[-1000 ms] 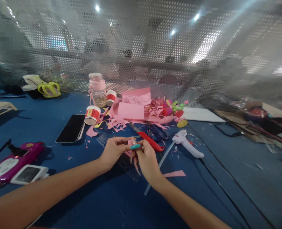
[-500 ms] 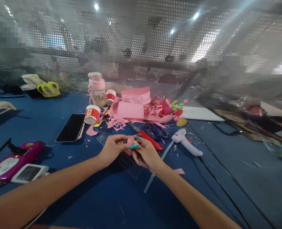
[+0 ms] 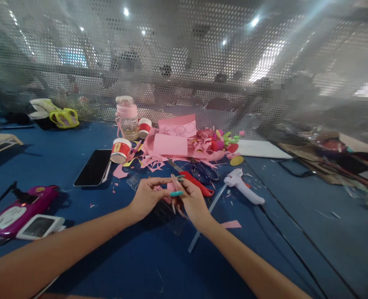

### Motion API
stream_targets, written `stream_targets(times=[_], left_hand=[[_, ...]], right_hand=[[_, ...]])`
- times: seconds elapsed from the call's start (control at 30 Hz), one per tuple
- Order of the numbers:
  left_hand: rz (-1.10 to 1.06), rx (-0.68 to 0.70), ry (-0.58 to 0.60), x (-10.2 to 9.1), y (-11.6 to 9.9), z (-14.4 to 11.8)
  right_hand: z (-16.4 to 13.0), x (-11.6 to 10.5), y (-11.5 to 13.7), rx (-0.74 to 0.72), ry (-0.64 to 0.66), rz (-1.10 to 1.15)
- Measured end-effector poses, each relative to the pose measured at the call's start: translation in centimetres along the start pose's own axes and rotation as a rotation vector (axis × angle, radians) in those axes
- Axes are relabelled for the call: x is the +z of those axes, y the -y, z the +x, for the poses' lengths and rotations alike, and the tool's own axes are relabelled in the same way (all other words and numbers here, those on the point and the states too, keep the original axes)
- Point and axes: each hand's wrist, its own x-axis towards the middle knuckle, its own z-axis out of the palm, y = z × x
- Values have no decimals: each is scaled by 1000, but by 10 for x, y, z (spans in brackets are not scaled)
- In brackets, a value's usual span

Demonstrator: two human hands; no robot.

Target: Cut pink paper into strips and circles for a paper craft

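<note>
Left hand (image 3: 145, 200) and right hand (image 3: 197, 207) are both pinching one tiny pink piece (image 3: 170, 186), fingertips nearly together above the blue surface (image 3: 124, 265). Also there: two paper cups (image 3: 120, 150), one glue gun (image 3: 245, 189), one smartphone (image 3: 93, 168).

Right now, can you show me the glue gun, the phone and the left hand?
Glue gun (image 3: 246, 190): head view, upper part of its white handle.
Phone (image 3: 93, 168): head view, middle of its dark screen.
Left hand (image 3: 147, 197): head view, back of it, thumb side.
</note>
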Motion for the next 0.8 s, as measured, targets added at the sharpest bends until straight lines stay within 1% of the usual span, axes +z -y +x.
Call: stream_targets(times=[0.1, 0.23, 0.37, 0.47, 0.53, 0.7, 0.8], left_hand=[[-17, -15, -9, 1, -1, 0], [-57, -70, 42, 1, 1, 0], [-59, -13, 95, -1, 3, 1], [-47, 21, 174, -2, 3, 1], [-16, 41, 191, -2, 2, 1], [8, 63, 103, -1, 1, 0], [-7, 31, 54, -1, 0, 0]], right_hand=[[-1, -2, 2, -11, 16, -58], [0, -7, 4, -10, 41, -96], [2, -8, 3, 16, 46, -70], [3, -8, 3, 31, 73, -35], [3, -7, 2, 38, 89, -13], [3, -8, -1, 43, 95, 25], [3, -9, -3, 27, 121, 55]])
